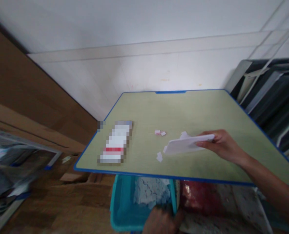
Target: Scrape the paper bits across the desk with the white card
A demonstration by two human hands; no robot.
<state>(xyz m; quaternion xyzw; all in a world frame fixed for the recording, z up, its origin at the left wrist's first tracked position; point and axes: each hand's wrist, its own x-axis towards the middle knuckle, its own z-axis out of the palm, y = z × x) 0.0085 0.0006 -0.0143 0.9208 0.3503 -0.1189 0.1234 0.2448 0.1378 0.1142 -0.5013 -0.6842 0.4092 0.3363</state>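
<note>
Right hand (220, 146) is gripping a flat white card (188, 144) by its near end, its far edge resting on the tabletop (203, 110) among white paper scraps (159, 157). Left hand (161, 221) is grasping the rim of the teal bin (122, 208) below the tabletop's front edge. Judging from this, keeping the card low and angled towards the bin should gather the scraps cleanly.

Bare forearms, hands (no sleeves).

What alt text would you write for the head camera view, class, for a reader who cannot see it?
A right hand holds a flat white card over paper scraps on a green, blue-edged table. Below its edge, the left hand touches a teal bin.
</note>
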